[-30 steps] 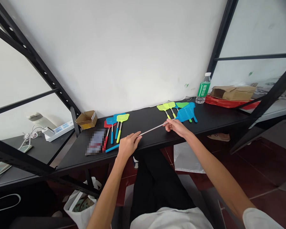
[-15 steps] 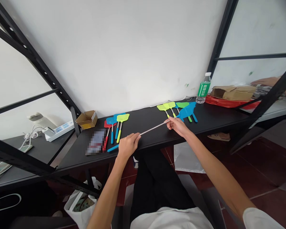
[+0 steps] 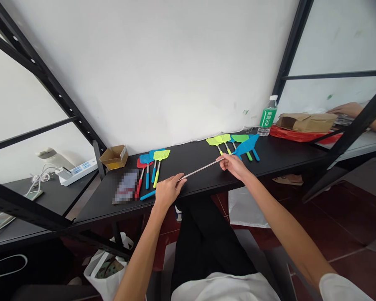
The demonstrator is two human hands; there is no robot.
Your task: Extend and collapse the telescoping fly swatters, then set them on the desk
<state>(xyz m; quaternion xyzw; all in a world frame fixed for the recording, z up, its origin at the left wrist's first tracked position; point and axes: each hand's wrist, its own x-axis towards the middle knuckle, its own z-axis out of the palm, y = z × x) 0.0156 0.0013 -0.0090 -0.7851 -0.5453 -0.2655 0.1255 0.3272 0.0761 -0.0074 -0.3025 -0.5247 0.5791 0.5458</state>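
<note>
Both my hands hold one long blue fly swatter [image 3: 247,145] with a thin metal shaft, slanted above the black table's front part. My left hand [image 3: 168,190] is wrapped round the shaft near the blue handle, whose end sticks out to the left. Close to the swatter's head, my right hand [image 3: 232,165] pinches the shaft between thumb and fingers. The head is turned nearly edge-on and partly covers other swatters. Left of my hands lies a group of swatters: a red one [image 3: 140,179], blue ones [image 3: 147,169] and a yellow-green one [image 3: 159,161]. Behind my right hand lie more yellow-green swatters [image 3: 217,142].
A small cardboard box [image 3: 114,158] and a blurred package [image 3: 125,187] are on the left of the black table [image 3: 188,156]. A water bottle [image 3: 268,116] stands at the right. Beyond the right frame, another person's hand [image 3: 347,109] is near a cardboard box [image 3: 307,122].
The held swatter's head has rotated from showing its broad face to nearly edge-on. My hands have barely moved. Another person's hand has come into view at the right.
</note>
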